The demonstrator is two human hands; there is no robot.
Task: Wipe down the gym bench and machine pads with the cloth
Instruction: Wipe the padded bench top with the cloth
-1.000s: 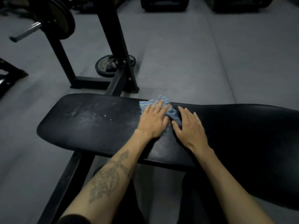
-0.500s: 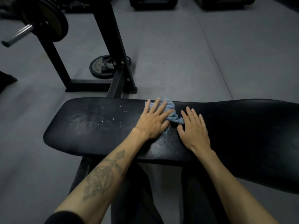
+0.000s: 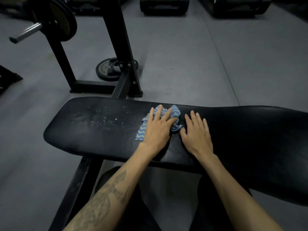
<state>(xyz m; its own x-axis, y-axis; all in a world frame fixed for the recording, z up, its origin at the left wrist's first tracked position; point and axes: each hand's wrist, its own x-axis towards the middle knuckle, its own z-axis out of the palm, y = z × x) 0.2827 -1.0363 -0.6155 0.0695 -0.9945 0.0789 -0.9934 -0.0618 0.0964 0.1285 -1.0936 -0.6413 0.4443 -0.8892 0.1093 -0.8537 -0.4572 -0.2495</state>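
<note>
Both hands lie flat, left hand [image 3: 157, 129] pressing unmarked cloth [image 3: 174, 112] on bench [image 3: 100, 130]

Single view, head-mounted, wide-angle. Looks forward and steeply down from above the near edge of the bench pad [image 3: 103, 130], which crosses the frame left to right at close range. Both forearms enter from the bottom edge. Grey floor [image 3: 183, 55] and rack uprights [image 3: 115, 35] fill the far field.

gym count
one bench [image 3: 103, 130], one cloth [image 3: 175, 112], two hands, left [image 3: 158, 130] and right [image 3: 196, 135], one plate [image 3: 106, 70] on the floor, one bar [image 3: 25, 33]
</note>
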